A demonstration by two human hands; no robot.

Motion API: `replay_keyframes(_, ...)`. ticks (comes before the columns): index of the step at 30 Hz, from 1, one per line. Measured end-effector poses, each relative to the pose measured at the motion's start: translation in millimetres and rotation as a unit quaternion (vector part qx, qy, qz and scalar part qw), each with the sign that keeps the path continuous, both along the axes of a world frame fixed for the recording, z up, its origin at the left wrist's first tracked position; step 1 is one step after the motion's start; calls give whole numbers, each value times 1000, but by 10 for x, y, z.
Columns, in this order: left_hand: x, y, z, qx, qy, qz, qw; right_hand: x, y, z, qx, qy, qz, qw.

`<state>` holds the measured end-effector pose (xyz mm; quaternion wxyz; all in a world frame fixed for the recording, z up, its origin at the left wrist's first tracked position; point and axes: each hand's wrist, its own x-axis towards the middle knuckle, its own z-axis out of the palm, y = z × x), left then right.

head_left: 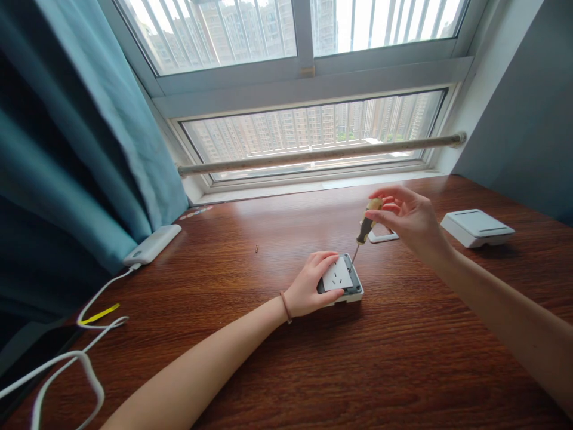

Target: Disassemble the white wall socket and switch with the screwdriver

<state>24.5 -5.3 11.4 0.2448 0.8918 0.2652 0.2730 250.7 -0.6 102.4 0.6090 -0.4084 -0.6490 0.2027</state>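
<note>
A white wall socket [341, 278] with a grey frame lies flat on the brown wooden desk [313, 358]. My left hand [308, 286] grips its left side, thumb at the near edge and fingers over the far edge. My right hand [405, 218] pinches a small screwdriver [364, 232] with a yellow and black handle. The tool stands tilted, its tip down at the socket's far right corner. A white cover frame [384, 237] lies just behind the screwdriver, partly hidden by my right hand.
A white wall switch [477, 227] lies at the right. A tiny screw [256, 248] rests mid-desk. A white power bank [152, 243] with a white cable [85, 352] and a yellow tie [101, 314] sits left, by a teal curtain [67, 149]. The window sill runs behind.
</note>
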Motion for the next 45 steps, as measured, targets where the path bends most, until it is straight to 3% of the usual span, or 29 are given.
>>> replay_keyframes(8, 9, 5, 7, 3, 5, -1, 1000, -25, -92, 88, -62, 23, 109, 992)
replay_keyframes(15, 4, 3, -3, 4, 3, 0, 1000, -15, -19, -7, -10, 0, -9, 1000)
replay_keyframes(23, 2, 4, -6, 5, 3, -2, 1000, 6, -56, 87, -53, 23, 84, 995)
replay_keyframes(33, 0, 8, -3, 2, -3, -3, 1000, 4, 11, 0, -33, 32, 4, 999)
replay_keyframes(40, 9, 0, -4, -1, -8, -1, 1000, -29, -99, 98, -60, 35, 86, 994)
replay_keyframes(45, 8, 2, 0, 1, -4, 1, 1000, -38, -69, 45, -39, 9, 21, 999)
